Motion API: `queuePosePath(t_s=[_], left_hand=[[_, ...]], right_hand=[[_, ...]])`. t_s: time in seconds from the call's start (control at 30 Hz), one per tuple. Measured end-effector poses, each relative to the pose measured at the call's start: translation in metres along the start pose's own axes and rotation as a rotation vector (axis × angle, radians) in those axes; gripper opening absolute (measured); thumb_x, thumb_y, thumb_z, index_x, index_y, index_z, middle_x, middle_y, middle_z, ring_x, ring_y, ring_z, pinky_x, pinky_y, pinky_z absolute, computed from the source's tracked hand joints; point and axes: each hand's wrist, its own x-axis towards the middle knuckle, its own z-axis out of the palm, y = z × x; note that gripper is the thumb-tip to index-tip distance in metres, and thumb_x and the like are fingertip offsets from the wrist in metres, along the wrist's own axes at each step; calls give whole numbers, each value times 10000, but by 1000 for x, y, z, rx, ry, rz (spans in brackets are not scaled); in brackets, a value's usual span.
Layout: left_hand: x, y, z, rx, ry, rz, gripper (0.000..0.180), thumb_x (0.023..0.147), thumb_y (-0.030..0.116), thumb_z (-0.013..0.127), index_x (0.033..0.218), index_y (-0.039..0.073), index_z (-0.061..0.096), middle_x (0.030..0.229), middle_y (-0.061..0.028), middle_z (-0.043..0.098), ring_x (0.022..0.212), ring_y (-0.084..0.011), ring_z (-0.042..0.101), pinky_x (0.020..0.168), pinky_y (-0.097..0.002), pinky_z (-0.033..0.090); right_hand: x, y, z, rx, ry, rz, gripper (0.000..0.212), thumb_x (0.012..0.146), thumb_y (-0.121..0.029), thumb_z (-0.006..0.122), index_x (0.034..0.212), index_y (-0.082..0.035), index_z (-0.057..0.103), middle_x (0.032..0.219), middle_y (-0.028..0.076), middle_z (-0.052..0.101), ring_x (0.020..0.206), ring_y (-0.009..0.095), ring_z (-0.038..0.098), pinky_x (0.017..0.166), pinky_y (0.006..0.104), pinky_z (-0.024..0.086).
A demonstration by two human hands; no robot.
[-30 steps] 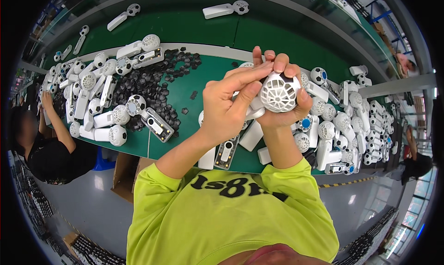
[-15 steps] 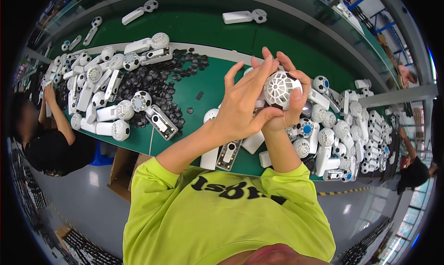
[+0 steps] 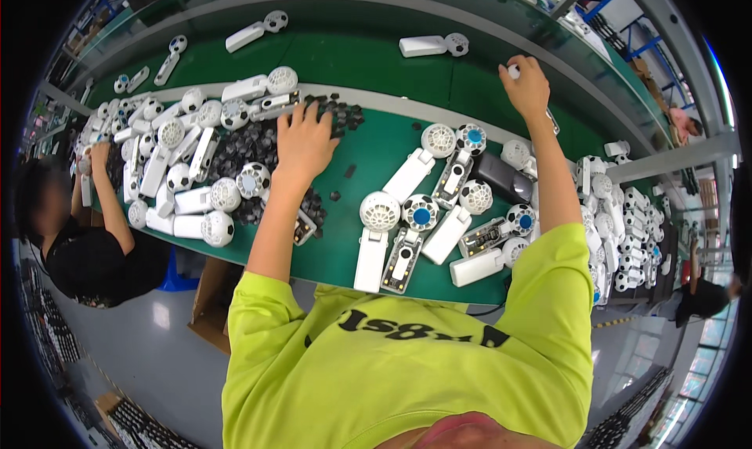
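Observation:
My left hand (image 3: pixel 304 145) is over a pile of small black pentagon-shaped pieces (image 3: pixel 247 145). Its fingers are spread and bent down, the tips among the pieces; nothing shows in its grasp. Out over the green belt, my right hand (image 3: pixel 526 87) has its fingers closed around a white handheld fan (image 3: pixel 514 72). Only a bit of the fan's round head shows past the fingers. Between my arms lie several more white fans with football-patterned heads, such as a fan with a grille head (image 3: pixel 380 212) and an opened handle (image 3: pixel 402 263) with its inside exposed.
A dark, rounded case (image 3: pixel 503 176) lies among the fans. More fans crowd the left of the green table (image 3: pixel 352 140) and the far right. A few fans (image 3: pixel 423 46) lie on the belt (image 3: pixel 345 57). A co-worker (image 3: pixel 94 253) handles fans at left; a metal post (image 3: pixel 677 165) juts in at right.
My hands were together around a fan's white ball head. Now they are apart: the left has moved left to the black pieces, the right has carried the fan out over the belt.

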Motion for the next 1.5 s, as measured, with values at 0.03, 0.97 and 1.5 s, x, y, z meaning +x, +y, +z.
queuePosePath(t_s=[0.03, 0.97, 1.5], left_hand=[[0, -6, 7, -1, 14, 12, 422, 757, 299, 757, 1110, 98, 642, 1264, -117, 577, 1247, -285, 466, 967, -455, 361], [9, -22, 26, -603, -73, -139, 161, 817, 79, 712, 917, -4, 616, 792, -113, 636, 727, -249, 625, 640, -347, 481], [27, 34, -42, -1036, 115, -64, 79, 807, 56, 728, 816, 0, 673, 729, -71, 651, 650, -200, 630, 633, -286, 476]], right_hand=[[0, 19, 5, -83, -91, -12, 220, 825, -300, 681, 886, -89, 680, 876, 104, 658, 775, 329, 663, 712, 413, 531], [-43, -61, -45, 624, -919, -83, 482, 847, -232, 687, 1289, -112, 539, 1071, 144, 640, 835, 259, 653, 738, 351, 541], [-114, -93, -87, 1760, -794, 1002, 554, 894, -451, 629, 1267, -59, 506, 997, 210, 641, 778, 241, 651, 576, 326, 556]])
